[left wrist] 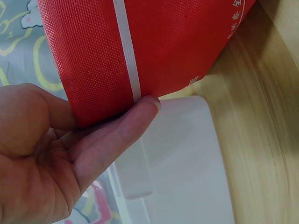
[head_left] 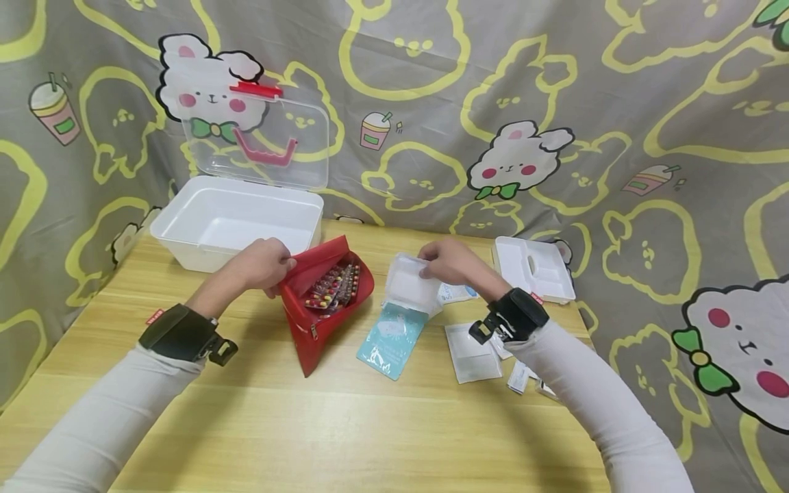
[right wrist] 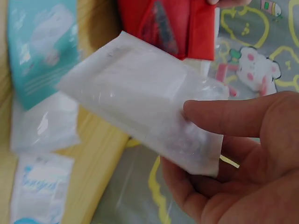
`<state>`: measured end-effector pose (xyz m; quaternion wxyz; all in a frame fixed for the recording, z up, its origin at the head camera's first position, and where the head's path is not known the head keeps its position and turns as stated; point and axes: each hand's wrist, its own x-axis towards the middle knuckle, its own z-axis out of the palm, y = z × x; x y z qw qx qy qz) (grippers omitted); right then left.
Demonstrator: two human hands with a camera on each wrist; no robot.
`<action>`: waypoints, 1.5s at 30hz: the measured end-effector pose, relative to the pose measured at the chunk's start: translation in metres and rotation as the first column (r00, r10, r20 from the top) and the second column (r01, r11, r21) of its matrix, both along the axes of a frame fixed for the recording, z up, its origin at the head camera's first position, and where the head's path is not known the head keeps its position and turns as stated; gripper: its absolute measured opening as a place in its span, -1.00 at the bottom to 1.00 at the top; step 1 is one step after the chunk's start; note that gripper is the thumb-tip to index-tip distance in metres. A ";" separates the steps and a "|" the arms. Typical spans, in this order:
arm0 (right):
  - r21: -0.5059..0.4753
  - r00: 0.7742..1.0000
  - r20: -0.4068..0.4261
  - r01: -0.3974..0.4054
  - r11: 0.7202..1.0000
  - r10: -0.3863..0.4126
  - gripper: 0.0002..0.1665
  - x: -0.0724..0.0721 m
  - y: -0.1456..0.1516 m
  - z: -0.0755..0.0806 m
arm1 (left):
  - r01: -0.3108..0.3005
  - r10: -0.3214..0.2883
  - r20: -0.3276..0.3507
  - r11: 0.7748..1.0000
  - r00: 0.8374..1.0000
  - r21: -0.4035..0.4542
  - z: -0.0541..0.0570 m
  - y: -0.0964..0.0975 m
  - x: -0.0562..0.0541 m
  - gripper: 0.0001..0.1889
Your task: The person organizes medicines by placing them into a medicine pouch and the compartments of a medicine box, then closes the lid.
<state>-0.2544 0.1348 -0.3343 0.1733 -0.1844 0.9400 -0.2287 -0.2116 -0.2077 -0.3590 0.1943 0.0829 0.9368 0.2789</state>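
My left hand [head_left: 265,265] pinches the edge of a red zippered pouch [head_left: 303,339], tilted with its mouth open over the table. Blister packs of red and yellow capsules [head_left: 333,287] show inside it. Seen from the left wrist, the thumb and fingers grip the red fabric [left wrist: 93,60] beside a white stripe. To the pouch's right, my right hand [head_left: 451,261] holds a flat white packet [head_left: 411,282] between thumb and fingers. In the right wrist view this packet [right wrist: 135,88] looks translucent and sealed. Just below it on the table lies a teal packet [head_left: 390,342].
A white box [head_left: 185,239] with its clear lid [head_left: 296,147] raised stands at the back left. At the back right sits a white compartment tray [head_left: 524,270]. Near the right forearm lie a white packet [head_left: 473,359], a small box [head_left: 518,377] and a packet marked "Surgical" [right wrist: 42,186].
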 end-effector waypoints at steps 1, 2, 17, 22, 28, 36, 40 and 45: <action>-0.007 1.000 -0.003 -0.001 1.000 0.001 -0.80 0.000 -0.005 0.002 | 0.000 0.000 -0.001 1.000 1.000 0.001 0.000 0.000 0.000 -0.67; -0.014 1.000 -0.006 -0.005 1.000 0.005 -0.80 0.000 -0.009 0.003 | 0.001 -0.001 -0.002 1.000 1.000 0.003 0.000 0.000 0.000 -0.67; -0.112 0.996 -0.062 -0.069 0.991 0.063 -0.78 0.008 -0.064 0.026 | -0.001 0.001 -0.010 1.000 1.000 -0.004 -0.001 -0.001 0.000 -0.67; -0.132 0.992 -0.073 -0.113 0.985 0.104 -0.78 0.013 -0.081 0.023 | -0.001 0.001 -0.009 1.000 1.000 -0.007 -0.002 -0.001 0.000 -0.67; -0.106 0.983 -0.079 -0.176 0.979 0.168 -0.78 0.020 -0.099 0.014 | -0.007 0.007 -0.005 1.000 1.000 -0.002 -0.004 -0.002 -0.001 -0.69; -0.073 0.978 -0.059 -0.205 0.976 0.201 -0.82 0.027 -0.112 0.010 | -0.006 0.006 -0.008 1.000 1.000 -0.005 -0.004 -0.002 -0.001 -0.70; -0.083 0.979 -0.048 -0.199 0.976 0.196 -0.81 0.029 -0.116 0.011 | -0.007 0.007 -0.010 1.000 1.000 -0.005 -0.003 -0.002 -0.001 -0.70; -0.079 0.981 0.002 -0.193 0.978 0.194 -0.83 0.031 -0.120 0.005 | -0.004 0.004 -0.014 1.000 1.000 -0.003 -0.003 -0.004 0.000 -0.70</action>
